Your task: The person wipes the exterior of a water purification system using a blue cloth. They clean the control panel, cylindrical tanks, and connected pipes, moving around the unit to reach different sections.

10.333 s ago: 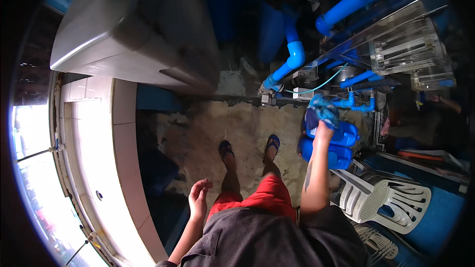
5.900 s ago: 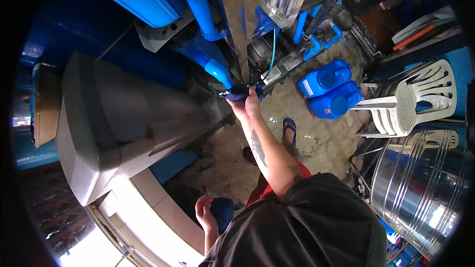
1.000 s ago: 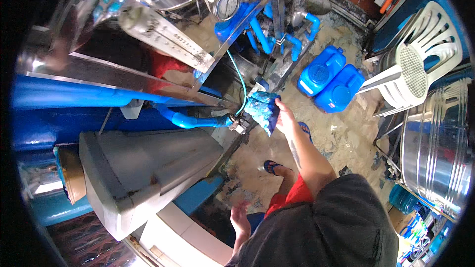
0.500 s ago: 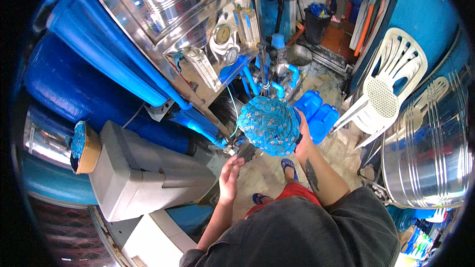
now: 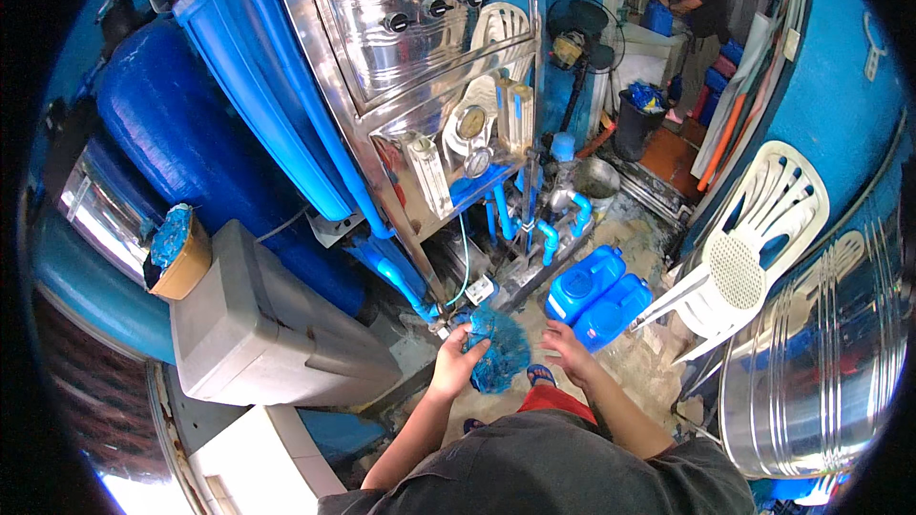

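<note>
A round, gathered blue cloth cap (image 5: 499, 355), blurred by motion, hangs from my left hand (image 5: 455, 365), whose fingers and thumb pinch its left edge. It is in front of my body, above the floor. Just to the right of the cap, and apart from it, my right hand (image 5: 571, 360) is open with its fingers spread and holds nothing. Beyond that hand, two blue jugs (image 5: 598, 298) stand side by side on the floor.
A steel machine frame (image 5: 439, 48) with gauges and blue pipes rises ahead. On the left, a tan tub (image 5: 181, 270) holding blue cloth sits on a grey bin (image 5: 286, 324). White plastic chairs (image 5: 749, 257) and a shiny steel tank (image 5: 811, 381) line the right. A person (image 5: 708, 10) stands far back.
The cap has passed from my right hand to my left and moved lower and nearer. My right hand has let go and opened. The view has tilted up, showing a person at the back.
</note>
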Demonstrator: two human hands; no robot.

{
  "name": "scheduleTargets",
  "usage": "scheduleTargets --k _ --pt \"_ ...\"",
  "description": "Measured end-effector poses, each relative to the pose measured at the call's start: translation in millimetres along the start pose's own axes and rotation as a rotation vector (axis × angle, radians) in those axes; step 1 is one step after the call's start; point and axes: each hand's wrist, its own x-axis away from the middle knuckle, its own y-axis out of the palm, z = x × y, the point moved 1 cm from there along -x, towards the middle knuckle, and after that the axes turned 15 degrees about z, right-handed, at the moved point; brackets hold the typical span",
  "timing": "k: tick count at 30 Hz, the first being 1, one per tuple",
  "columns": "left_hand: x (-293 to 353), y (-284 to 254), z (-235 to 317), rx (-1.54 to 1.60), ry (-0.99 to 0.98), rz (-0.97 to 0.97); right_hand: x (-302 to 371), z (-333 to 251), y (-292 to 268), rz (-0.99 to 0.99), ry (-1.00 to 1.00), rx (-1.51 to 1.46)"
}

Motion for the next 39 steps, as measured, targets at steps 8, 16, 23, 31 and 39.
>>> scheduleTargets --k 8,16,23,31,39 --pt "-24 56 44 -0.425 0.250 -0.141 -36 -43 44 -0.642 0.246 -0.506" --pt "-49 61 22 -0.099 0.110 0.043 -106 -93 5 -0.626 0.486 -0.738" --pt "21 38 -55 -0.262 -0.131 0.467 -135 -99 14 -0.896 0.539 -0.603" --pt "104 14 -73 0.006 -0.003 0.825 -100 -123 80 -1.026 0.413 -0.192" --pt "139 -67 -37 0.270 0.235 1.166 -42 -121 188 -1.051 0.132 0.074"
